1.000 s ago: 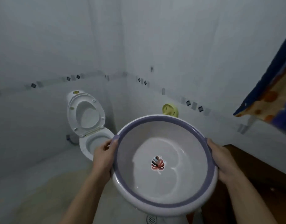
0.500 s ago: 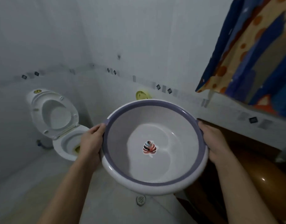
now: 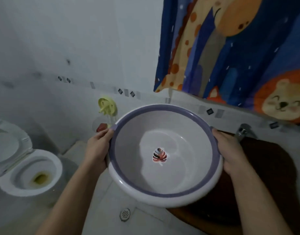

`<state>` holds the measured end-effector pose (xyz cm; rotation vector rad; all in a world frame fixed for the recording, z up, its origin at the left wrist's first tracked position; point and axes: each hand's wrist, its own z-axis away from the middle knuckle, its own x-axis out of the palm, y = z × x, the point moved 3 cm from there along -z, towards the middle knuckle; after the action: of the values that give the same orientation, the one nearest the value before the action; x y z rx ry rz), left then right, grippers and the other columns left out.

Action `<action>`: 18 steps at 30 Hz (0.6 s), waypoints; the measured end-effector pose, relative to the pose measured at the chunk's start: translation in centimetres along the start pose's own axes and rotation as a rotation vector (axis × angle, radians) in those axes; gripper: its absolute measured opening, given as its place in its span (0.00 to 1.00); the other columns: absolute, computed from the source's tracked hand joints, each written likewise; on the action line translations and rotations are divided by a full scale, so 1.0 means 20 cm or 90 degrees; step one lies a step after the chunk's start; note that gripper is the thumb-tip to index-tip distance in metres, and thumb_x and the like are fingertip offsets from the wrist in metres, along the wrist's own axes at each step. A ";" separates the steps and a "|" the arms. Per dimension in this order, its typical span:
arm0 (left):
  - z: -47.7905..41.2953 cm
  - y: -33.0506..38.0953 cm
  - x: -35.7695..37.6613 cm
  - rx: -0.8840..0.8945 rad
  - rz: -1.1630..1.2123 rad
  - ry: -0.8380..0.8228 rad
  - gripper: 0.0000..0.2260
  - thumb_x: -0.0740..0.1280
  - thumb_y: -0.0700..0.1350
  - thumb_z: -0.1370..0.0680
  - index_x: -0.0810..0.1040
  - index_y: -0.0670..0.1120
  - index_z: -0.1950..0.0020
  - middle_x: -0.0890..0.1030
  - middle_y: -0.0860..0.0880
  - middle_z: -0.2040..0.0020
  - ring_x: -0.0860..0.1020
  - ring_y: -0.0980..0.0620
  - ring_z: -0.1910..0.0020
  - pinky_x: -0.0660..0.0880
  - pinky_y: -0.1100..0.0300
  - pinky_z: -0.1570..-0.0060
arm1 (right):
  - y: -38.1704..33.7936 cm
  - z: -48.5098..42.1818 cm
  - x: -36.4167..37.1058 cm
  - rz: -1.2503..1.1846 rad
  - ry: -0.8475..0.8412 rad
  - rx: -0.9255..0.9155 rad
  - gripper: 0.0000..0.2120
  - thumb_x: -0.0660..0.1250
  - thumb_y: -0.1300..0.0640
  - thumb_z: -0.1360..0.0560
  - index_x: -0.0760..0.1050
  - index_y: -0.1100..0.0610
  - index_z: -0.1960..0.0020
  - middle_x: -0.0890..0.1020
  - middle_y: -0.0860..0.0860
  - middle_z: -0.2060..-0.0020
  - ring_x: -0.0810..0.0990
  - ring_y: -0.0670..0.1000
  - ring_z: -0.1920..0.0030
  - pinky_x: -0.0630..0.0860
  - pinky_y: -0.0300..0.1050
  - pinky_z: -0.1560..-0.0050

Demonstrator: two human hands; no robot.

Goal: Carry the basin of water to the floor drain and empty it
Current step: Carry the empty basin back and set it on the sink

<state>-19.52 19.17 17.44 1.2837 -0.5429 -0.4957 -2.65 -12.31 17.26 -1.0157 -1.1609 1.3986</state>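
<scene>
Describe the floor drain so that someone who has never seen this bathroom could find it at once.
Start at the white toilet on the left and look right along the pale floor to the basin held in both hands. The floor drain lies just below the basin's near rim: a small round metal grille with tiny holes, the only metal disc in the floor.

- No words, numbers or brand names can be read anywhere.
- The basin [image 3: 164, 189] carries only a wordless leaf sticker [image 3: 160, 156].

One basin [image 3: 164, 192] (two hands [image 3: 96, 148] [image 3: 230, 153] gripping), one floor drain [image 3: 125, 213], one toilet [image 3: 27, 173]
</scene>
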 end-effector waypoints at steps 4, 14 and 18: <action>-0.04 -0.05 0.24 -0.005 -0.017 -0.030 0.07 0.71 0.47 0.24 0.86 0.46 0.59 0.86 0.46 0.65 0.84 0.49 0.69 0.78 0.59 0.71 | 0.01 -0.08 -0.19 0.002 0.047 0.021 0.12 0.67 0.49 0.22 0.85 0.53 0.58 0.88 0.50 0.62 0.86 0.53 0.59 0.77 0.45 0.58; -0.10 -0.20 0.78 -0.032 -0.059 -0.077 0.14 0.72 0.51 0.25 0.84 0.44 0.46 0.87 0.42 0.55 0.84 0.43 0.57 0.78 0.57 0.63 | 0.01 -0.31 -0.60 0.042 0.117 0.031 0.12 0.63 0.50 0.20 0.83 0.51 0.56 0.87 0.52 0.58 0.84 0.55 0.54 0.79 0.50 0.50; -0.12 -0.28 0.90 -0.033 -0.077 -0.082 0.11 0.72 0.54 0.25 0.85 0.48 0.49 0.87 0.44 0.54 0.84 0.42 0.54 0.80 0.52 0.57 | 0.04 -0.37 -0.71 0.045 0.123 0.038 0.14 0.62 0.48 0.19 0.82 0.55 0.44 0.86 0.53 0.53 0.84 0.54 0.52 0.79 0.48 0.52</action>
<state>-4.26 8.63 13.33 1.2453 -0.5589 -0.6924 6.37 -25.37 15.23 -1.1319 -0.9445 1.3506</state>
